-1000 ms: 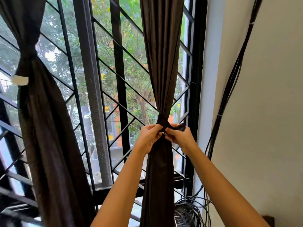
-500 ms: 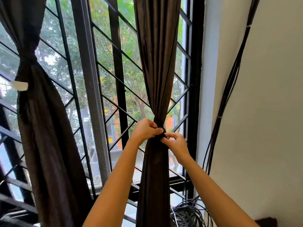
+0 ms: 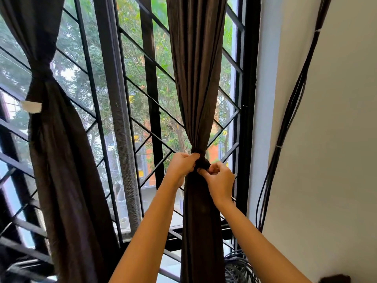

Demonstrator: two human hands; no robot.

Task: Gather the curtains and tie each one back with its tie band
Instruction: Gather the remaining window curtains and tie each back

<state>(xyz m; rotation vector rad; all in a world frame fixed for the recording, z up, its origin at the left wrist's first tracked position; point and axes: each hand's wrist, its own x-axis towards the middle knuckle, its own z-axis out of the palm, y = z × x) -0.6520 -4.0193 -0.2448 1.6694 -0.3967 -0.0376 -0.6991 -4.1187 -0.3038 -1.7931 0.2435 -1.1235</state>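
Two dark brown curtains hang before a barred window. The right curtain (image 3: pixel 199 82) is gathered into a narrow waist, where a dark tie band (image 3: pixel 203 161) wraps it. My left hand (image 3: pixel 180 165) grips the band and gathered cloth from the left. My right hand (image 3: pixel 219 179) pinches the band's end just below and to the right. The left curtain (image 3: pixel 61 160) is cinched higher up by its own dark band (image 3: pixel 41 71), with a white tag (image 3: pixel 31 106) sticking out below it.
Black diagonal window bars (image 3: pixel 142 123) and a grey frame post (image 3: pixel 118 119) stand behind the curtains. A bundle of black cables (image 3: pixel 285 123) runs down the white wall at right into a coil (image 3: pixel 237 268) on the floor.
My hands have shifted slightly on the band: the left now grips higher over the waist, the right has dropped a little and pinches the band's end. The view moved a little.
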